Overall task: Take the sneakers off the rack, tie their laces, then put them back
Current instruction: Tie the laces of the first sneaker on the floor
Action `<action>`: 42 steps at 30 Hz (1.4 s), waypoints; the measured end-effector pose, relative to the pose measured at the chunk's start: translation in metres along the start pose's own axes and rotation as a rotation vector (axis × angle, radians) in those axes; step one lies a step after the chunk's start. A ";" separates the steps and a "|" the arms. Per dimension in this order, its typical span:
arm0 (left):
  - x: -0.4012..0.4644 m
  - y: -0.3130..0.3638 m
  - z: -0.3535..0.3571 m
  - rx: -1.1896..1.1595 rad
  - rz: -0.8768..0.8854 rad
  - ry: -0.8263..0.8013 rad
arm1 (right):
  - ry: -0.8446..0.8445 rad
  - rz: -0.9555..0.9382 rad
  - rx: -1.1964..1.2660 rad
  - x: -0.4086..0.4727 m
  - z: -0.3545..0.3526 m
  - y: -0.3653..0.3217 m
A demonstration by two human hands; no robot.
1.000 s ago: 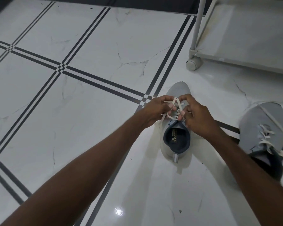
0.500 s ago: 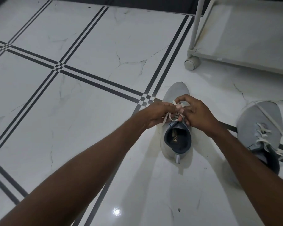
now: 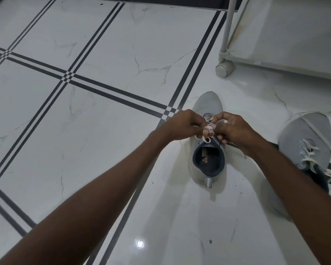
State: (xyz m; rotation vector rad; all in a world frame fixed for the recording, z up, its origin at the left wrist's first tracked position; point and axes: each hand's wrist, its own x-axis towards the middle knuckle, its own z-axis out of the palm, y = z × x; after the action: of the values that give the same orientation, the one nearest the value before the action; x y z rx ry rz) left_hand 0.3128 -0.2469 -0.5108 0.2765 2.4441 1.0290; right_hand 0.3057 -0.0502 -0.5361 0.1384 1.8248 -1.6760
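We see the grey sneaker (image 3: 207, 106) standing upright on the white tiled floor (image 3: 96, 115), its long axis running away from us, toe pointing up the frame toward the rack (image 3: 287, 41) and heel tab nearest us. Its dark blue opening faces up at us and holds nothing but the insole, which carries a small gold logo and a line of print too small to read. Our left hand (image 3: 183, 127) and right hand (image 3: 235, 131) meet over the tongue, fingers curled, each pinching the white laces (image 3: 208, 129); a small loop hangs just below the fingertips. The second sneaker (image 3: 306, 138) sits well apart to the right on the same floor, toe angled up and slightly left, its loose laces (image 3: 313, 150) trailing across the upper and out toward the right edge. The rack stands beyond both shoes at upper right, on a pale castor wheel (image 3: 225, 68); the part of its bottom shelf that we can see carries nothing. Dark triple stripes cross the floor tiles in a grid.
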 end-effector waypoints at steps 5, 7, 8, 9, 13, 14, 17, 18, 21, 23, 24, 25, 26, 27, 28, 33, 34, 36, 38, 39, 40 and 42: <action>0.000 0.011 0.015 0.601 0.138 0.282 | -0.049 0.000 -0.062 0.001 0.000 -0.006; -0.002 0.010 0.031 0.658 0.156 0.398 | -0.092 0.009 -0.047 0.000 -0.002 -0.008; -0.003 0.009 0.037 0.635 0.166 0.441 | -0.119 0.022 -0.032 -0.001 -0.004 -0.009; -0.005 0.008 0.039 0.577 0.168 0.464 | -0.149 0.036 -0.018 -0.001 -0.006 -0.008; -0.009 0.006 0.040 0.065 0.050 0.455 | -0.141 0.066 0.010 -0.001 -0.011 -0.006; -0.011 0.005 0.040 -0.081 0.005 0.432 | -0.103 0.079 0.017 0.000 -0.012 -0.005; -0.023 -0.005 0.032 -0.501 -0.117 0.267 | 0.064 0.043 -0.117 -0.001 -0.019 0.000; -0.029 -0.012 0.028 -0.591 -0.150 0.195 | 0.156 0.013 -0.224 -0.002 -0.025 0.002; -0.046 -0.033 0.021 -0.672 -0.242 0.020 | 0.315 -0.026 -0.445 -0.008 -0.035 0.012; -0.050 -0.039 0.021 -0.703 -0.308 -0.036 | 0.337 -0.017 -0.512 -0.011 -0.031 0.016; -0.050 -0.041 0.021 -0.705 -0.333 -0.050 | 0.340 -0.016 -0.536 -0.013 -0.029 0.018; -0.049 -0.041 0.022 -0.691 -0.351 -0.061 | 0.344 -0.017 -0.562 -0.013 -0.027 0.020; -0.050 -0.041 0.022 -0.678 -0.365 -0.069 | 0.359 -0.023 -0.588 -0.014 -0.025 0.020; -0.050 -0.041 0.023 -0.684 -0.376 -0.074 | 0.382 -0.028 -0.610 -0.014 -0.026 0.021; -0.051 -0.040 0.024 -0.703 -0.384 -0.078 | 0.404 -0.033 -0.628 -0.014 -0.027 0.022; -0.048 -0.034 0.020 -0.810 -0.378 0.019 | 0.342 -0.060 -0.463 -0.018 -0.034 0.020; -0.046 -0.032 0.017 -0.837 -0.374 0.051 | 0.312 -0.049 -0.341 -0.020 -0.036 0.015; -0.044 -0.028 0.014 -0.861 -0.355 0.076 | 0.234 -0.037 -0.109 -0.023 -0.035 0.004; -0.042 -0.023 0.014 -0.870 -0.331 0.063 | 0.143 -0.017 0.056 -0.021 -0.031 -0.003; -0.041 -0.020 0.014 -0.875 -0.316 0.060 | 0.112 0.008 0.107 -0.021 -0.029 -0.006; -0.040 -0.017 0.014 -0.885 -0.302 0.064 | 0.093 0.040 0.157 -0.019 -0.026 -0.008; -0.039 -0.014 0.012 -0.925 -0.284 0.077 | 0.066 0.099 0.277 -0.015 -0.021 -0.011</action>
State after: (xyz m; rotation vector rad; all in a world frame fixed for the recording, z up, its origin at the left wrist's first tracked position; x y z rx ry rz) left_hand 0.3526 -0.2633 -0.5144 -0.4067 1.7335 1.8843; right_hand 0.3044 -0.0270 -0.5198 0.3993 1.5958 -1.8642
